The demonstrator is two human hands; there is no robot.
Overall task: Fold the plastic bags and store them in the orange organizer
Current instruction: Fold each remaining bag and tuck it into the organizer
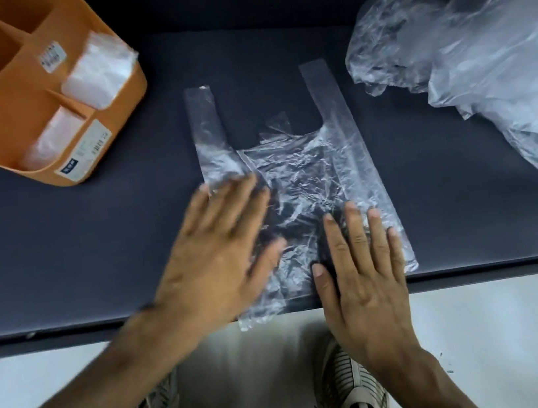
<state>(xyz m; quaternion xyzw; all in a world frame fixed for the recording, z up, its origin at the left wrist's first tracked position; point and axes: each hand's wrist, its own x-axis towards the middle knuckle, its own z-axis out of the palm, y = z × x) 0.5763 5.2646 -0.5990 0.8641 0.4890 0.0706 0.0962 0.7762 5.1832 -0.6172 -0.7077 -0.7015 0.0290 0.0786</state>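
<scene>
A clear plastic bag [304, 171] lies spread flat on the dark surface [96, 262], its two handles pointing away from me. My left hand [219, 255] presses flat on the bag's left side with straight fingers, slightly blurred. My right hand [364, 277] lies flat on the bag's lower right part near the surface's front edge. The orange organizer [23, 110] stands at the far left with several compartments. Two of its right-hand compartments hold folded clear bags [97, 72].
A heap of loose clear plastic bags [467, 48] lies at the right. The surface's front edge runs just below my hands, with white floor tiles [504, 336] and my shoes [353, 396] beneath.
</scene>
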